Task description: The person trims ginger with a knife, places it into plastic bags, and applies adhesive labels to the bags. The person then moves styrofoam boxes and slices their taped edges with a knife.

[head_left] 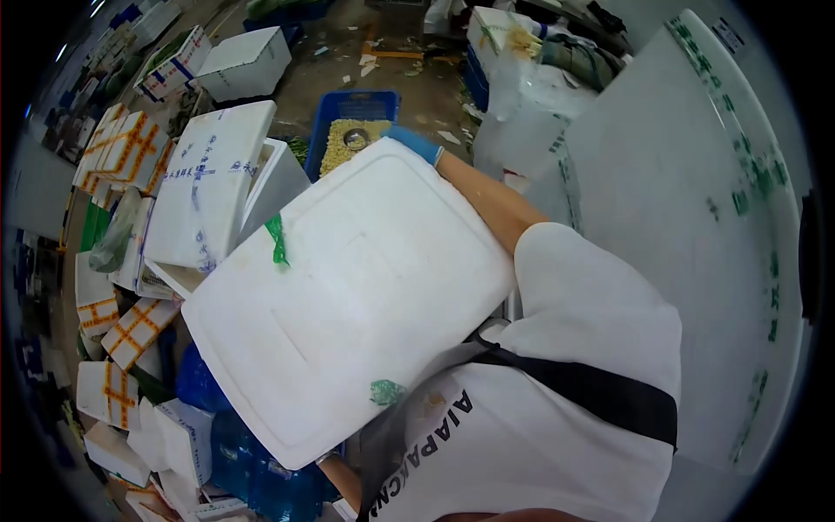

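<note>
A large white foam box (357, 296) fills the middle of the view, tilted in front of my chest. Only its broad rounded face shows, with green tape scraps near two edges; its depth is hidden. My right hand (415, 144), in a blue glove and slightly blurred, grips its far corner. At the near lower corner my left hand (327, 456) is mostly hidden beneath the box, with just the wrist area in sight. Beyond the right hand sits a blue crate (398, 101) of pale yellowish pieces (348, 152) with a round metal bowl (356, 138) on them.
White foam boxes with blue print (209, 174) stand on the left. Orange-taped foam boxes (130, 157) are piled farther left. Blue plastic wrapping (248, 461) lies below. A large white panel with green tape (687, 226) rises on the right. Scraps litter the wet floor (348, 52).
</note>
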A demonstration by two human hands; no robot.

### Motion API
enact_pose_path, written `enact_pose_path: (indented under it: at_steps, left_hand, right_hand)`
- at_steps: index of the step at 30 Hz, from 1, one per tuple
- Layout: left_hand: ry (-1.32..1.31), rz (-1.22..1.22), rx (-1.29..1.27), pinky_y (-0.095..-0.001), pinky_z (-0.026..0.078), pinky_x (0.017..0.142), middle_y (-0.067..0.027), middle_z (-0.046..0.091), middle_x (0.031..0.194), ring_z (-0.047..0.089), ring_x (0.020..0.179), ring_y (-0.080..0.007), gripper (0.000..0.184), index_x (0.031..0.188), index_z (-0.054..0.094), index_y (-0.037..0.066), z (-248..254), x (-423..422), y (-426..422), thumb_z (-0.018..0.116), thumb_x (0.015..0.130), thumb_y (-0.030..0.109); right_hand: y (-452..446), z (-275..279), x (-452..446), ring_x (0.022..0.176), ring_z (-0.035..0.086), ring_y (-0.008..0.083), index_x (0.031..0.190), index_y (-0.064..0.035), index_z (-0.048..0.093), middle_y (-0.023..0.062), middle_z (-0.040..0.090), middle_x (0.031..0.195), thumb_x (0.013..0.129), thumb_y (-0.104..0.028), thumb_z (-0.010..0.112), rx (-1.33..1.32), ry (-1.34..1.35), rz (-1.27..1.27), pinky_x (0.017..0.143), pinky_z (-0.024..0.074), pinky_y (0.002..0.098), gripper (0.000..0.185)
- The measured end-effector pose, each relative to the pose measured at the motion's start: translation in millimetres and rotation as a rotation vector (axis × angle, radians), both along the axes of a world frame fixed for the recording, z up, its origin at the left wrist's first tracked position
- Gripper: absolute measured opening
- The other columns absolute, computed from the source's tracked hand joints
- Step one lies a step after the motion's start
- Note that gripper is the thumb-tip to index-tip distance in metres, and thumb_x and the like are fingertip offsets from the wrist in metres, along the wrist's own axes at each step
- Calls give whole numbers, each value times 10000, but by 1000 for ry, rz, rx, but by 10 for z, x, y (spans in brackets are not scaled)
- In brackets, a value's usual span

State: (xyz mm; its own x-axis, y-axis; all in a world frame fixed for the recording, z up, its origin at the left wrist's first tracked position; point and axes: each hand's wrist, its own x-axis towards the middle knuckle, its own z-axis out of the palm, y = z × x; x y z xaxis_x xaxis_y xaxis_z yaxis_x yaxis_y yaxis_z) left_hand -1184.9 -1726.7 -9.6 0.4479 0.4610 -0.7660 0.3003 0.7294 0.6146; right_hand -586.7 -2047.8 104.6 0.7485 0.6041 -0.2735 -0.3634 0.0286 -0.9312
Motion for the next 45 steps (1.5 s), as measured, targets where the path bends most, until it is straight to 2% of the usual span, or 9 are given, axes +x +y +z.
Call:
enact_pose_path:
  at_steps: [9, 12, 16, 22, 23, 26, 32, 39, 45]
  left_hand:
    - [9, 27, 6, -343, 320, 1073, -102, 437, 1434, 415, 1306, -210, 451, 1421, 396, 76, -6, 1651, -232, 419, 995, 223]
    - [30, 74, 26, -343, 319, 1075, -101, 435, 1436, 413, 1308, -209, 453, 1423, 393, 75, 46, 2449, -334, 418, 995, 223]
    - [65, 91, 55, -343, 316, 1078, -100, 433, 1438, 411, 1310, -208, 454, 1425, 390, 74, 249, 3263, -408, 418, 996, 222]
    - [20, 61, 86, -343, 313, 1082, -98, 429, 1441, 407, 1312, -207, 457, 1428, 384, 73, 416, 4088, -438, 417, 997, 222]
    - [3, 65, 87, -343, 312, 1082, -97, 429, 1442, 406, 1313, -207, 458, 1428, 383, 73, 397, 4177, -453, 417, 997, 222]
    - [-41, 63, 88, -344, 311, 1085, -96, 427, 1443, 405, 1314, -206, 459, 1430, 381, 72, 299, 4350, -465, 417, 997, 221]
    - [-86, 103, 70, -344, 307, 1089, -94, 424, 1446, 401, 1317, -205, 462, 1433, 375, 71, 168, 4696, -718, 417, 998, 221]
    - [-76, 133, 135, -344, 303, 1093, -92, 420, 1450, 397, 1321, -203, 466, 1437, 369, 69, 257, 5815, -780, 416, 999, 220]
    - [-25, 127, 172, -344, 300, 1097, -90, 416, 1453, 393, 1323, -202, 469, 1440, 363, 68, 479, 7566, -862, 415, 1000, 220]
  right_hand:
    - [224, -395, 2010, 941, 602, 117, 1108, -103, 647, 24, 658, 1037, 969, -256, 510, 413, 202, 225, 870, 493, 272, 248]
    - [147, -350, 2696, 883, 611, 117, 1061, -90, 662, 40, 667, 977, 955, -288, 528, 220, 9, 7, 844, 502, 273, 261]
    - [-102, -442, 3636, 817, 622, 148, 978, -64, 679, 70, 673, 910, 909, -312, 560, 211, 174, -17, 806, 510, 284, 283]
    - [-424, -447, 4414, 814, 611, 151, 1022, -66, 660, 72, 664, 925, 914, -346, 544, 228, 128, -62, 792, 513, 293, 322]
    - [-432, -418, 4470, 847, 621, 155, 1040, -69, 653, 80, 667, 933, 915, -370, 539, 178, -150, -140, 798, 521, 300, 345]
    - [-502, -190, 4854, 926, 638, 177, 1119, -75, 644, 82, 671, 1045, 926, -385, 551, 245, 273, 63, 863, 529, 326, 377]
    - [-306, 355, 5197, 948, 634, 160, 1131, -91, 641, 85, 670, 1054, 926, -407, 551, 105, 62, 63, 864, 535, 331, 387]
    - [-327, 137, 6279, 959, 633, 168, 1136, -67, 634, 86, 668, 1065, 952, -359, 513, 302, 3, 156, 907, 507, 311, 366]
    - [-889, -500, 8125, 915, 636, 182, 1079, -71, 660, 92, 683, 1000, 941, -385, 514, 383, 315, 83, 863, 514, 323, 372]
